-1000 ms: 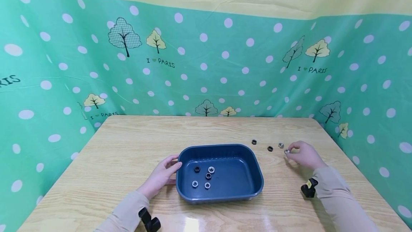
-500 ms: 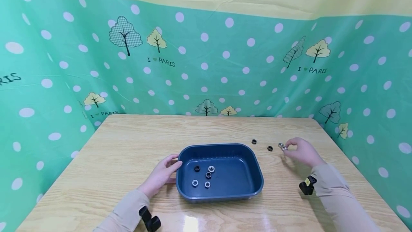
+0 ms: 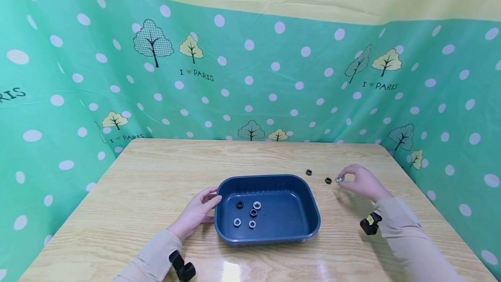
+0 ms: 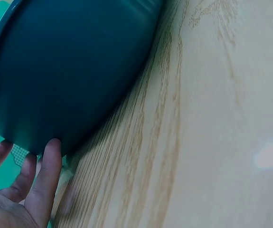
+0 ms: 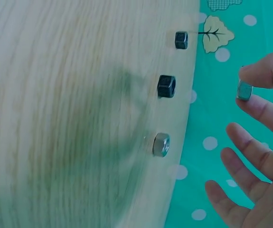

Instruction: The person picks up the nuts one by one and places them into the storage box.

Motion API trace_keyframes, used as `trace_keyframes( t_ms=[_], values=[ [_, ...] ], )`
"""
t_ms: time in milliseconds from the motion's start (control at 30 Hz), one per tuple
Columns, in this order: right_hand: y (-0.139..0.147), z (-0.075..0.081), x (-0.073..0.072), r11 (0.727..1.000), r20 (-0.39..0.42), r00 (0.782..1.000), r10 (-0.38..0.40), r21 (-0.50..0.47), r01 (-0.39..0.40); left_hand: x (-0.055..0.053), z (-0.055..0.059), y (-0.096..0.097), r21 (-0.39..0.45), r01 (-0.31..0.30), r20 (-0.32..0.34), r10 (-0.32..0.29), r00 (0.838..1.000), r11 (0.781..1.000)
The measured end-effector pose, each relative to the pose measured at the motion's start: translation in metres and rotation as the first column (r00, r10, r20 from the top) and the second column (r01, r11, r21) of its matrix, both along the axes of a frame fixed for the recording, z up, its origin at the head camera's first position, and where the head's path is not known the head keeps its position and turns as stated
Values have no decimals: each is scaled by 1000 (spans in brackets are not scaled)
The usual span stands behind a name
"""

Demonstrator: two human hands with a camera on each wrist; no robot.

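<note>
A dark blue plastic bin (image 3: 274, 229) stands mid-table with several silver and black hex nuts on its floor. At its left end, my left hand (image 3: 197, 212) grips the rim, the thumb over the edge and the fingers against the outer wall. My right hand (image 3: 362, 182) pinches a silver nut (image 5: 244, 90) between thumb and index finger, raised off the table, while the other fingers spread loosely. Below it on the wood lies another silver nut (image 5: 161, 145), largely covered in the head view. Two black nuts, a nearer one (image 3: 328, 180) and a farther one (image 3: 309, 172), lie to its left.
The wooden table (image 3: 168, 164) reaches back to a green dotted curtain (image 3: 235, 77), which also hangs along both sides. Each forearm wears a black wrist camera, the left one (image 3: 182, 266) near the table's front.
My right hand has lifted the silver nut and carried it left, now over the silver nut on the table. My left hand and the bin have stayed put.
</note>
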State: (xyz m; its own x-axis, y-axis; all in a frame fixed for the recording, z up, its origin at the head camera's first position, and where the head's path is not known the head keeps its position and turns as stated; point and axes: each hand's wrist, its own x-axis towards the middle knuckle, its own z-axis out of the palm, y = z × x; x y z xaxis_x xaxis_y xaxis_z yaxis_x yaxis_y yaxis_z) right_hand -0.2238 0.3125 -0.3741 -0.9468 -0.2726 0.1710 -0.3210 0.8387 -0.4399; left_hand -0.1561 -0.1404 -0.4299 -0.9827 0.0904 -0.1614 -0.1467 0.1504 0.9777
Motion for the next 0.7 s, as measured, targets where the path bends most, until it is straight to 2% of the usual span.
trace_keyframes(
  t_ms=[233, 467, 700],
  values=[
    [-6, 3, -1, 999, -17, 999, 37, -2, -37, 0, 0, -1, 13, -4, 6, 4, 1000, 1000],
    [-18, 10, -1, 996, -67, 994, 84, 8, -83, -1, -1, -1, 1, -5, -4, 5, 1000, 1000],
    [-29, 15, 0, 994, -69, 992, 105, 14, -104, 0, 0, -1, 14, -4, 3, 4, 1000, 1000]
  ],
)
